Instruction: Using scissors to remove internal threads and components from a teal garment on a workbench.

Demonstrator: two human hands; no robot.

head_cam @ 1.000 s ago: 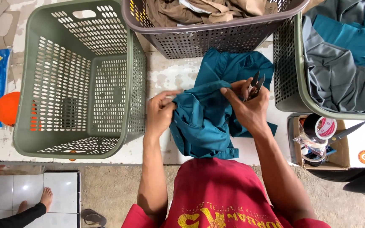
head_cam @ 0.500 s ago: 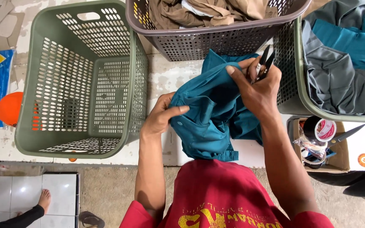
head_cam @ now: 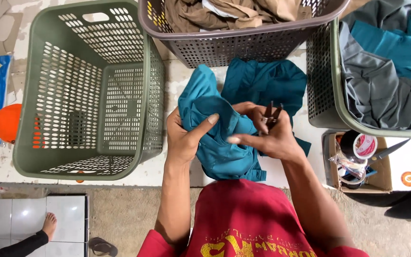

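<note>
At frame centre, the left hand grips a crumpled teal cotton garment, fingers clamped on its fold. The right hand pinches the cloth while holding small dark metal snips; an empty green perforated plastic basket stands left.

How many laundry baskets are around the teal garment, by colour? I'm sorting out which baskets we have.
Green baskets: 2, an empty one and one with grey and teal clothes
Grey-brown baskets: 1, holding tan clothes
Total: 3, around the teal garment
</note>
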